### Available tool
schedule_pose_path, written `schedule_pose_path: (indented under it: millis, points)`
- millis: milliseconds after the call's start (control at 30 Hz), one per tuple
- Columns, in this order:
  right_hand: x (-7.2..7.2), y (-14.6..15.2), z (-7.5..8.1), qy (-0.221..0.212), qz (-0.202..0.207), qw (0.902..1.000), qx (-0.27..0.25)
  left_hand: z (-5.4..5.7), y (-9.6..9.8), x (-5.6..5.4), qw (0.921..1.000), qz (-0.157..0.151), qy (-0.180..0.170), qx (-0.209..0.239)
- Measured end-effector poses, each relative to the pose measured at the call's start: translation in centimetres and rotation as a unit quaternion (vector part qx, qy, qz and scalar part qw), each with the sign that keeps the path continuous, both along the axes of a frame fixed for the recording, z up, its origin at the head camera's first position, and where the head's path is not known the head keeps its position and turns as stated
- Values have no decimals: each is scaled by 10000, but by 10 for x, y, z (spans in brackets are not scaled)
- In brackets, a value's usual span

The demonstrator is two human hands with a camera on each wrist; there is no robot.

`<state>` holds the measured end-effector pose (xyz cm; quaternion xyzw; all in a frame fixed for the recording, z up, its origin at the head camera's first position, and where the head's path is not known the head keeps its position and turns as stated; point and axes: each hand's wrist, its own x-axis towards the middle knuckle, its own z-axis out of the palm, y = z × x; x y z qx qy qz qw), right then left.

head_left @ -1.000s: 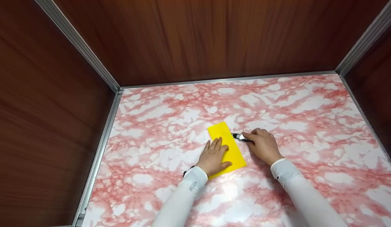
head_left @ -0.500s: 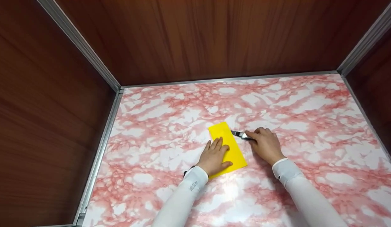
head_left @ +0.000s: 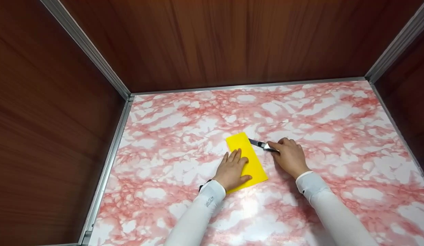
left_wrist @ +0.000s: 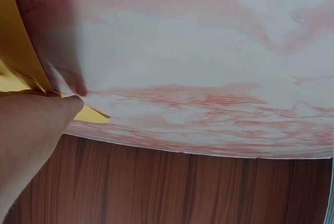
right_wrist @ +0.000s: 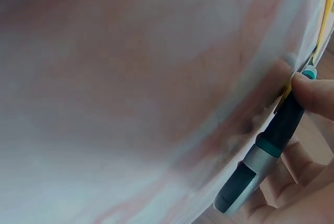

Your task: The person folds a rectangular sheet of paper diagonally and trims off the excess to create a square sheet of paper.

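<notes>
A yellow folded sheet of paper (head_left: pixel 254 165) lies aslant on the table. My left hand (head_left: pixel 230 173) rests on its left part with the fingers spread and straight. To the right of the paper, my right hand (head_left: pixel 289 158) holds a utility knife (head_left: pixel 268 147), its grey blade pointing left with the tip right at the paper's right edge, near the upper corner. In the right wrist view the knife's dark handle (right_wrist: pixel 284 122) has teal bands and a silver end, with the thumb along it. The left wrist view shows the paper's edge (left_wrist: pixel 23 41) slightly raised.
The table (head_left: pixel 171 123) has a red and white marbled top. Dark wood-grain panels (head_left: pixel 212 41) with metal corner rails (head_left: pixel 92 51) enclose it at the back and both sides.
My right hand has moved slightly right, and the knife tip has gone up along the paper's right edge. More of the blade shows now. Left hand and paper have stayed put.
</notes>
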<state>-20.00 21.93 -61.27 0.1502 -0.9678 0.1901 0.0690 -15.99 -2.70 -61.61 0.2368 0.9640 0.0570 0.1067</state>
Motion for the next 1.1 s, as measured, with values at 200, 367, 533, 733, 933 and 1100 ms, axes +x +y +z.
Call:
schedule_pose_path:
  millis: [200, 367, 533, 733, 933, 1100]
  points:
    - [-4, -9, 3, -40, 58, 10000, -11, 1, -1, 1, 10000, -10, 24, 35]
    - [-7, -15, 5, 30, 116, 9999, -27, 1, -1, 1, 9999, -42, 106, 69]
    - [-10, -19, 4, 40, 138, 9999, -9, 2, -1, 2, 9997, -62, 189, 103]
    - [-13, -22, 2, -33, 143, 9999, 3, 3, -1, 3, 9999, -48, 138, 77]
    - [-16, -25, 1, -96, 151, 9998, -8, 2, -1, 2, 9998, -64, 202, 19]
    - [-18, -26, 0, -38, 185, 9998, 21, 1, 0, 1, 9998, -45, 178, 28]
